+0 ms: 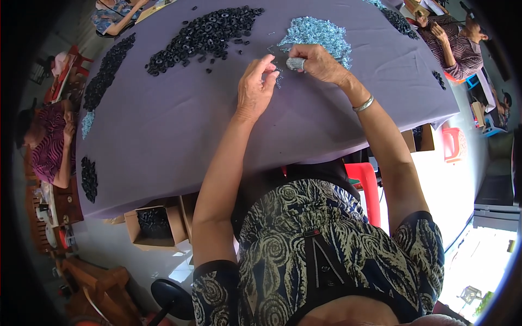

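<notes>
Over the table, my left hand (pixel 255 89) is half curled, with a gap between thumb and fingertips, and nothing plainly shows in it. Small clear pieces (pixel 279 80) lie scattered by its fingertips. My right hand (pixel 318 62), a bangle at its wrist, is closed in a pinch. A grey-silver lump (pixel 295 63) shows at its thumb; whether it is held or wrapped round the thumb I cannot tell. Just beyond this hand spreads a pile of small, shiny, pale-blue clear pieces (pixel 318 33). A heap of small black ring-like parts (pixel 209 38) lies further left.
A grey-purple cloth covers the table (pixel 179 125). More black parts (pixel 109 73) line its left edge, and others (pixel 399 23) lie far right. People sit at the left, far left and right. Below the table edge stand a carton of black parts (pixel 155 223) and a red chair (pixel 364 187).
</notes>
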The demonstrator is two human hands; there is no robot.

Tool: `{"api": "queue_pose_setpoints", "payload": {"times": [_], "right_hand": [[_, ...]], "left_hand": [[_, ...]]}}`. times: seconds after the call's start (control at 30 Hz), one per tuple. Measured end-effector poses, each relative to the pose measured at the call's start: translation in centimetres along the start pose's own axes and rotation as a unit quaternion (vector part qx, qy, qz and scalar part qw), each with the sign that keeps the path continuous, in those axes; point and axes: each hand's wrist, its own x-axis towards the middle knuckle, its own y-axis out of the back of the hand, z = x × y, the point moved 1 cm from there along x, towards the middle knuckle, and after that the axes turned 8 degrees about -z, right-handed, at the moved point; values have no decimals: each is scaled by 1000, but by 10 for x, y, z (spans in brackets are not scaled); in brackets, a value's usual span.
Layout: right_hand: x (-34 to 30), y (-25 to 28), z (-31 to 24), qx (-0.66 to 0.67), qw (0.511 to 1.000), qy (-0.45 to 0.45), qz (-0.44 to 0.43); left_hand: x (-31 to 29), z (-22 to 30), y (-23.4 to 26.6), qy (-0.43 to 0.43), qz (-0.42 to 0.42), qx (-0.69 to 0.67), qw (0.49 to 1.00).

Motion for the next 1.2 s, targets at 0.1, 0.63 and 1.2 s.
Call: {"api": "queue_pose_setpoints", "payload": {"times": [0.1, 0.63, 1.2], "right_hand": [[1, -6, -11, 76, 997, -24, -15], [5, -32, -10, 83, 995, -36, 42], [4, -15, -11, 7, 999, -10, 30]], "left_hand": [[1, 3, -2, -5, -16, -9, 1000], [-2, -15, -11, 47, -15, -136, 990], [0, 0, -9, 84, -35, -131, 987]]}}
